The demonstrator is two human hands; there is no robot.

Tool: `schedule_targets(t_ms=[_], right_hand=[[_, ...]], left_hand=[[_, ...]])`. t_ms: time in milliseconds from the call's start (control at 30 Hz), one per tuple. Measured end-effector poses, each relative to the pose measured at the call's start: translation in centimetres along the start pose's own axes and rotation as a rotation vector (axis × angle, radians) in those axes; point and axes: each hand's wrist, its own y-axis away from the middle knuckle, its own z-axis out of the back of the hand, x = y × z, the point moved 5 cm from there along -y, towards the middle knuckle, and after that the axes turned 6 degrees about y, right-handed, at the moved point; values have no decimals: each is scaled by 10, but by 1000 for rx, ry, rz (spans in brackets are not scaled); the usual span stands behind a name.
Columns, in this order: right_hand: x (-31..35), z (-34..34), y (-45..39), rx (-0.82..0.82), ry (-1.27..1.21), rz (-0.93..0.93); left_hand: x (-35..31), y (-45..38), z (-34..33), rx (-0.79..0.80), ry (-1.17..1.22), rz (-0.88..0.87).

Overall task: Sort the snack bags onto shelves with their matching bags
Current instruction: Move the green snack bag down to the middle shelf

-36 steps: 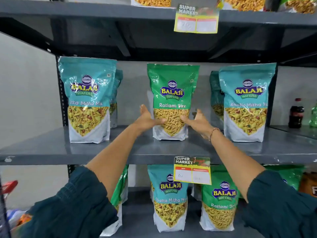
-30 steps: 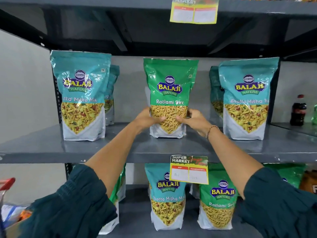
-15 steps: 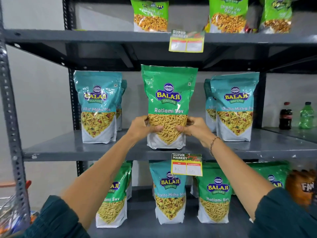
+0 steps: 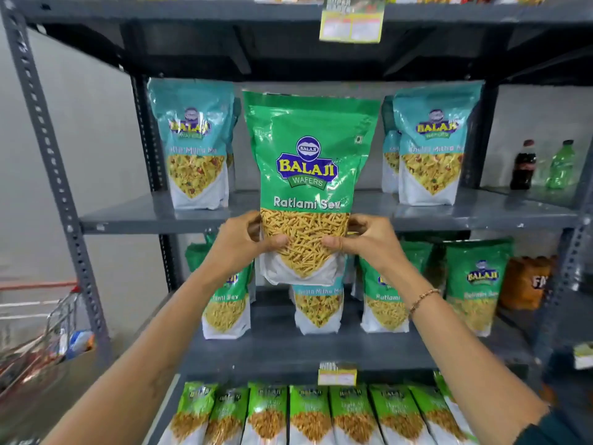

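Head view shows the left hand (image 4: pixel 239 244) and right hand (image 4: pixel 369 242) both gripping the green Ratlami Sev bag (image 4: pixel 309 184), lifted off the teal-bag shelf (image 4: pixel 128 216); matching green bags (image 4: pixel 390 300) stand below, where one teal bag (image 4: pixel 317 308) remains misplaced, so sorting seems unfinished

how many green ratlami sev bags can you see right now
4: one held in both hands; three on the lower shelf, at left, right of centre, and far right. More may sit hidden behind them.

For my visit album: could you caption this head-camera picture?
Both hands, left hand and right hand, hold a green Ratlami Sev snack bag before grey metal shelves of teal bags.
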Motion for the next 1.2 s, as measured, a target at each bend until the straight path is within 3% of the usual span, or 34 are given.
schedule_targets(t_ms=[333,600,867,1200], right_hand=[[-130,-79,65,136,-28,-229],[-225,-133,40,238,-9,-352],[-276,-173,-6,289,18,-386],[-293,-201,-40,360,-19,-342]], left_hand=[[127,79,-15,25,-47,322],[208,75,-29,-2,-56,558],[274,41,-20,-22,-127,642],[315,21,-1,-106,-216,637]])
